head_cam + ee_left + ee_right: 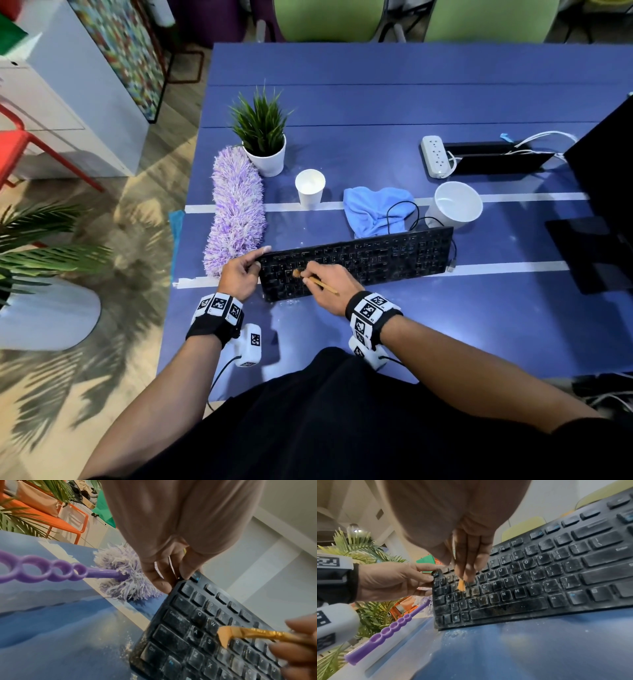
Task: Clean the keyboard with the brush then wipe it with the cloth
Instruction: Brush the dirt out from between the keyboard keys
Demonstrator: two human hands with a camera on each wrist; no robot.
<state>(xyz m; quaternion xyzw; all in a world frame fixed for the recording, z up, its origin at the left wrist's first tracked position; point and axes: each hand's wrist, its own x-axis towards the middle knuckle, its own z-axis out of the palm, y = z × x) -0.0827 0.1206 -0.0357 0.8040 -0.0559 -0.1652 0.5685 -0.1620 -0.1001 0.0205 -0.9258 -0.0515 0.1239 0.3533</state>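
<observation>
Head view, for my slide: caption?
Right hand brushes dusty keyboard while left hand steadies it.

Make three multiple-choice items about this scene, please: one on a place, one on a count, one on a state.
1. Where does the blue cloth lie?
A. behind the keyboard
B. under the plant pot
C. in the left hand

2. How many white cups stand on the table?
A. one
B. two
C. four

3. What does the right hand do with the brush?
A. leaves it on the table
B. presses its bristles on the keys
C. dips it in a cup

Key: 1 A, the cloth sits beyond the keyboard's far edge; 2 B, a small cup and a wide cup; 3 B, the bristles bend on the keys.
</observation>
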